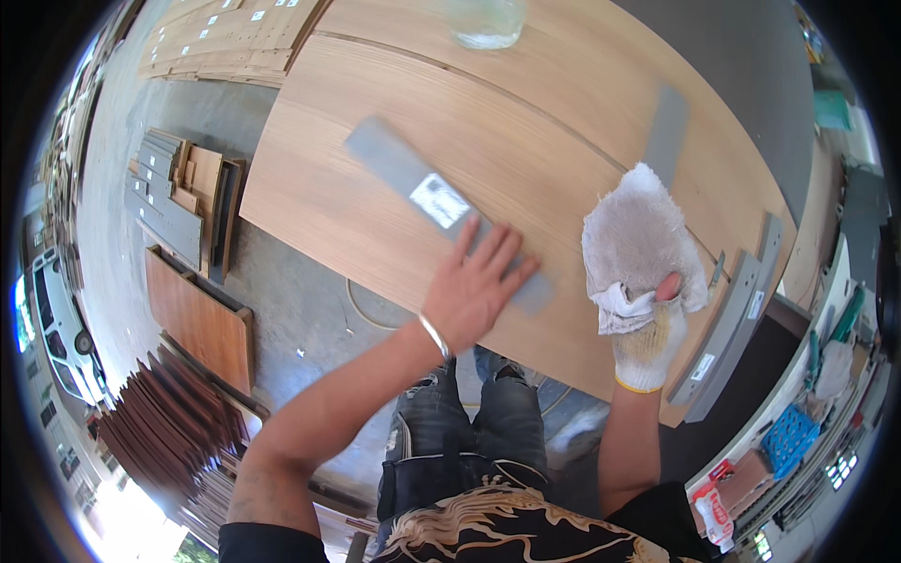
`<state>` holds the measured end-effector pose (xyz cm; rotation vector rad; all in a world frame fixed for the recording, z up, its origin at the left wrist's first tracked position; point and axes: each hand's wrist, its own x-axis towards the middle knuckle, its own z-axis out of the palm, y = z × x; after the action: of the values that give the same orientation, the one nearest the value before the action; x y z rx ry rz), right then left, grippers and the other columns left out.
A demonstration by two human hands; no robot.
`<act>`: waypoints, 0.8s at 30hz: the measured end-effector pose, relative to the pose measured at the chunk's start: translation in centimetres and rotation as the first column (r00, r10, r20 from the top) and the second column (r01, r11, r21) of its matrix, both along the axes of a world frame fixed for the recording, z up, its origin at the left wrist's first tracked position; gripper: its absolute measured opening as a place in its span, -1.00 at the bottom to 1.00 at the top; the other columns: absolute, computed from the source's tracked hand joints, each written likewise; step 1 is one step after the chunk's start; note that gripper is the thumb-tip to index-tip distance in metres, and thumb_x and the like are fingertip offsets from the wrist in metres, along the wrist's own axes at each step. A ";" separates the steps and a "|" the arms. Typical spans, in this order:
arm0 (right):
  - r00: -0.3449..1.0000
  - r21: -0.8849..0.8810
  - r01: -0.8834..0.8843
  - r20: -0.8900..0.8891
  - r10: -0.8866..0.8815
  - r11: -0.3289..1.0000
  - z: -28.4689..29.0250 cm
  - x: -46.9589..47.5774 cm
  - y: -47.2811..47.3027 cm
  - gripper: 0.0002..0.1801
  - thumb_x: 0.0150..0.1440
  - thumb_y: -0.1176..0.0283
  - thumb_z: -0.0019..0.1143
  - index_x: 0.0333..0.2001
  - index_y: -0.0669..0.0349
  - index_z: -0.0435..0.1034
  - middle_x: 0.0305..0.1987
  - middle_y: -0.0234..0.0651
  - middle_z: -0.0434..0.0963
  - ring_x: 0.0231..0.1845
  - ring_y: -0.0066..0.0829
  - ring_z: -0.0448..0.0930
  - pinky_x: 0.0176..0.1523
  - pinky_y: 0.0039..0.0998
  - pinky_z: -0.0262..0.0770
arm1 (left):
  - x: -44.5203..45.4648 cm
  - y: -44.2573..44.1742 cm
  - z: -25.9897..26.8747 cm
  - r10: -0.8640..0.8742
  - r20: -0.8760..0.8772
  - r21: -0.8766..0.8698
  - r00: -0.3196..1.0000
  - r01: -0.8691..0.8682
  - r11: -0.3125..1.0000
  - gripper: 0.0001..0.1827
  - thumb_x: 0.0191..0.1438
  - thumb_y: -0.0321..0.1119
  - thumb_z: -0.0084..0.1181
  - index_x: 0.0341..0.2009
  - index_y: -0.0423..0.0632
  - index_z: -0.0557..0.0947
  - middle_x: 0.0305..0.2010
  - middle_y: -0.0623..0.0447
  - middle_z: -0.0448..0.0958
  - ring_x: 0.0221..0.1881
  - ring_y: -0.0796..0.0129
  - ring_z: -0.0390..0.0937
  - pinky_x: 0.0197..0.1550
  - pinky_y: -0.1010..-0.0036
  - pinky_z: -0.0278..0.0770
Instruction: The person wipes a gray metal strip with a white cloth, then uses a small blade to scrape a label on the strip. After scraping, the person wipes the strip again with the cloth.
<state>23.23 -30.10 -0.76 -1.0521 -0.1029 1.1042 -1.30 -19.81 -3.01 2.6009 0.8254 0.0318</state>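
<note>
My bare left hand (475, 288), with a bangle at the wrist, lies across the lower half of a grey strip board (401, 165), fingers curled over its far edge. The strip bears a white printed label (440, 200) and its ends are blurred. In a white knit glove with one bare fingertip showing, my right hand (651, 338) grips a bunched white cloth (633, 239). Beneath both hands spreads a large wood-grain panel (338, 91). Just beyond the cloth, a second grey strip (666, 130) lies on the panel, partly covered by it.
More grey strips (725, 331) with labels lie along the panel's right end, beside a small thin tool (716, 269). A clear container (487, 24) stands at the far side. Stacked boards (169, 197) occupy the floor at left. A blue basket (790, 440) is at right.
</note>
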 end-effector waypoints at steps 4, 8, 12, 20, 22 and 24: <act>0.995 0.029 -0.091 0.033 0.090 0.995 -0.9 -0.9 0.2 -0.37 0.41 0.16 0.27 0.40 0.26 0.31 0.30 -0.19 0.55 0.21 -0.19 0.61 0.23 -0.11 0.56 | -2.6 -4.3 2.1 0.107 -0.037 -0.114 0.994 -0.111 0.987 -0.20 -0.05 -0.54 0.19 0.38 0.12 0.57 0.69 -0.05 0.14 0.71 -0.14 -0.06 0.66 -0.21 -0.08; 0.989 -0.027 -0.076 0.126 0.079 0.997 -0.7 -3.2 1.8 -0.46 0.41 0.25 0.26 0.33 0.28 0.32 0.05 -0.24 0.60 -0.12 -0.34 0.66 -0.09 -0.25 0.64 | -4.3 -5.8 2.9 0.197 -0.025 -0.224 0.980 -0.198 0.954 -0.22 -0.04 -0.42 0.28 0.38 0.03 0.55 0.67 -0.15 0.15 0.69 -0.16 -0.02 0.64 -0.19 -0.03; 0.967 0.056 -0.219 0.144 0.209 0.974 -0.3 -2.9 3.5 -0.46 0.42 0.23 0.26 0.35 0.23 0.34 0.05 -0.29 0.61 -0.18 -0.40 0.65 -0.15 -0.38 0.60 | -3.5 -5.5 2.3 0.447 0.113 -0.102 0.888 -0.437 0.894 -0.17 -0.02 -0.31 0.38 0.40 -0.14 0.48 0.59 -0.28 0.24 0.56 -0.20 0.19 0.53 -0.13 0.13; 0.244 -0.283 -0.440 0.876 0.417 0.852 -2.6 -4.2 8.5 -0.64 0.32 0.51 0.25 0.18 0.29 0.54 0.05 -0.25 0.65 -0.12 -0.34 0.68 -0.02 -0.30 0.65 | -3.6 -3.3 -0.1 0.670 0.096 -0.065 0.736 -0.667 0.742 -0.10 -0.06 -0.25 0.47 0.39 -0.23 0.45 0.18 -0.18 0.48 0.15 -0.11 0.43 0.23 0.01 0.34; -0.035 -0.330 -0.496 0.932 0.361 0.803 -2.4 -5.8 11.1 -0.61 0.23 0.54 0.26 0.16 0.28 0.57 0.12 -0.18 0.67 0.08 -0.14 0.68 0.25 -0.10 0.53 | -5.7 -3.1 0.0 0.655 0.102 -0.022 0.749 -0.657 0.754 -0.11 -0.07 -0.23 0.48 0.38 -0.22 0.47 0.14 -0.17 0.49 0.12 -0.09 0.43 0.22 0.02 0.34; -0.349 -0.329 -0.479 0.922 0.168 0.814 -2.0 -7.1 12.9 -0.56 0.16 0.50 0.26 0.15 0.23 0.59 0.18 -0.11 0.68 0.33 0.10 0.59 0.57 0.14 0.25 | -6.7 -2.7 0.1 0.658 0.115 0.004 0.744 -0.663 0.749 -0.12 -0.05 -0.20 0.48 0.37 -0.21 0.48 0.13 -0.17 0.50 0.10 -0.08 0.45 0.19 0.02 0.35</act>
<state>16.08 -17.23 -2.73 -1.5207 -2.0688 0.3162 -7.98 -22.49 -2.90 2.1737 1.6802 0.3937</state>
